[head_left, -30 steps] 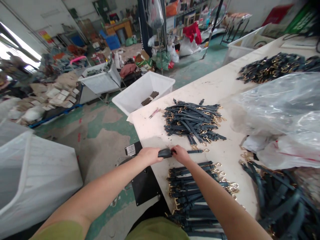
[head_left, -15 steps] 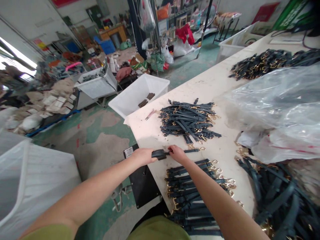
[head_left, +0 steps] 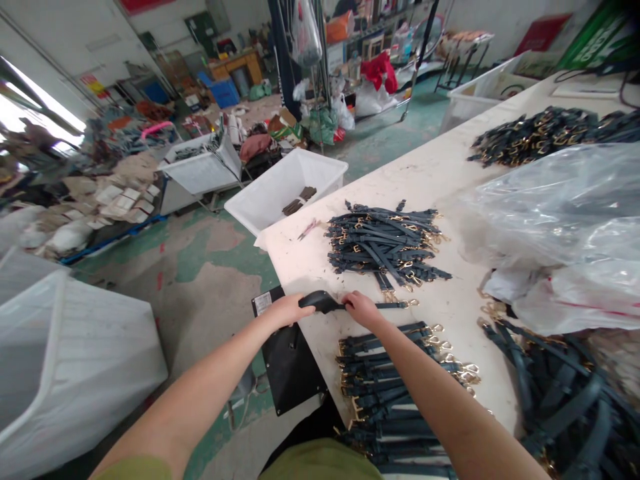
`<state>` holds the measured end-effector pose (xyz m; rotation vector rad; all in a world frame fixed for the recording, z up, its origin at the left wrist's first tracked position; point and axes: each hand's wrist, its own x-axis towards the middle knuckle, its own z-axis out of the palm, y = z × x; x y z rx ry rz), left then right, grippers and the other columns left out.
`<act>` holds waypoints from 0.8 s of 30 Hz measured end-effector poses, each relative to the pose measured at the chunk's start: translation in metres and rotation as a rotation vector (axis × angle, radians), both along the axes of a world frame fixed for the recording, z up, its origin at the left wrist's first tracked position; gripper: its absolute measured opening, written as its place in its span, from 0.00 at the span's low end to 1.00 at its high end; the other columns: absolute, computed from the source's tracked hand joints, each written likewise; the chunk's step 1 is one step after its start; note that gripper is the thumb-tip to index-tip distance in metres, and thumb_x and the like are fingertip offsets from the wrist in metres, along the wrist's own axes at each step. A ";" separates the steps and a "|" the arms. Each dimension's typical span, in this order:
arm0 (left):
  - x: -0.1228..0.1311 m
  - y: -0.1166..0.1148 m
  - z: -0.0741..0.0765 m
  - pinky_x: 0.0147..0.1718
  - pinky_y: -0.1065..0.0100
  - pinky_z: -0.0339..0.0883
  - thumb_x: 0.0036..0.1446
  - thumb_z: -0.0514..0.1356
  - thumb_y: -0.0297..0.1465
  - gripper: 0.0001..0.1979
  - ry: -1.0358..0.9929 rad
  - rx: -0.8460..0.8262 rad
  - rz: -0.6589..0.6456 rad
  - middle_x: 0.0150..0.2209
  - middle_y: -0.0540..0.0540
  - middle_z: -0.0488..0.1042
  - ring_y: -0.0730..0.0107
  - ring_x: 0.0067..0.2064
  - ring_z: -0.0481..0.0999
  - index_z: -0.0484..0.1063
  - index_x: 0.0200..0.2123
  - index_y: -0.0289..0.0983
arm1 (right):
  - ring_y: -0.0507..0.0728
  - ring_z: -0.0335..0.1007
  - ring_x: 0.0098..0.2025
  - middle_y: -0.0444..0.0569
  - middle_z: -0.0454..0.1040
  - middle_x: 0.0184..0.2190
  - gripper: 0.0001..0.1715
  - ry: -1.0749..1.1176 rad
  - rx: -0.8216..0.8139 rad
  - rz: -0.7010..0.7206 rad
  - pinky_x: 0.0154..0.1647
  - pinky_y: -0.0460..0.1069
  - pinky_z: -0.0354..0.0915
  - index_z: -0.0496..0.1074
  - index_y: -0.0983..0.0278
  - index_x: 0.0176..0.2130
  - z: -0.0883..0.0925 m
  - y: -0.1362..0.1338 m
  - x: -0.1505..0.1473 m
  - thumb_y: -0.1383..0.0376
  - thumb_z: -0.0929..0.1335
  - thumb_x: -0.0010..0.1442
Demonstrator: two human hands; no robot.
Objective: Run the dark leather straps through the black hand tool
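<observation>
Over the near-left edge of the table, my left hand [head_left: 286, 311] is closed on one end of a dark strap [head_left: 320, 301], which bows upward in a wide curve there. My right hand [head_left: 361, 311] pinches the same strap further along. Its thin tail lies to the right on the table and ends in a gold snap hook [head_left: 413, 303]. Both hands' fingertips are partly hidden. Just beyond is a heap of dark straps with gold hooks [head_left: 383, 241]. Nearer my body, a row of similar straps [head_left: 383, 383] lies side by side, hooks to the right, partly under my right forearm.
A black panel [head_left: 293, 373] juts out below the table's left edge. Small scissors [head_left: 309, 229] lie near the far corner. On the right are clear plastic sheeting [head_left: 565, 207] and a pile of loose straps [head_left: 565, 380]. White bins [head_left: 260, 203] stand on the floor.
The strap part between my hands has arched upward into a rounder curve. Both hands keep their hold. The whole view has shifted slightly, so everything appears a little further right.
</observation>
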<state>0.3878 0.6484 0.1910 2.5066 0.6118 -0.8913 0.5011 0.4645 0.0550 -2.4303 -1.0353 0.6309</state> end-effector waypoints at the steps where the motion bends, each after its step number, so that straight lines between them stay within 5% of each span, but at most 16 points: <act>1: -0.002 0.002 0.001 0.21 0.74 0.59 0.47 0.46 0.50 0.27 -0.004 -0.002 0.017 0.24 0.52 0.73 0.74 0.20 0.70 0.63 0.46 0.42 | 0.50 0.62 0.35 0.47 0.65 0.35 0.13 -0.009 -0.006 -0.001 0.37 0.43 0.53 0.69 0.61 0.38 0.001 0.000 -0.001 0.68 0.59 0.53; 10: -0.064 0.016 0.029 0.29 0.72 0.61 0.48 0.47 0.50 0.24 -0.127 0.170 0.066 0.39 0.47 0.72 0.65 0.38 0.71 0.64 0.44 0.44 | 0.53 0.61 0.37 0.49 0.64 0.34 0.09 -0.134 -0.088 0.122 0.36 0.45 0.52 0.68 0.62 0.34 0.020 0.009 -0.013 0.63 0.62 0.52; 17: -0.104 -0.001 0.028 0.28 0.72 0.59 0.48 0.47 0.49 0.24 -0.061 0.110 0.093 0.38 0.48 0.73 0.65 0.37 0.71 0.63 0.46 0.46 | 0.51 0.61 0.33 0.48 0.63 0.36 0.09 -0.134 -0.164 0.108 0.32 0.45 0.53 0.65 0.63 0.36 0.019 -0.002 -0.047 0.63 0.63 0.53; 24: -0.116 -0.008 0.031 0.28 0.71 0.60 0.49 0.47 0.49 0.24 -0.066 0.111 0.091 0.38 0.48 0.73 0.64 0.38 0.72 0.61 0.47 0.47 | 0.54 0.60 0.39 0.49 0.64 0.37 0.08 -0.186 -0.137 0.131 0.37 0.46 0.52 0.66 0.61 0.36 0.023 0.004 -0.063 0.63 0.62 0.54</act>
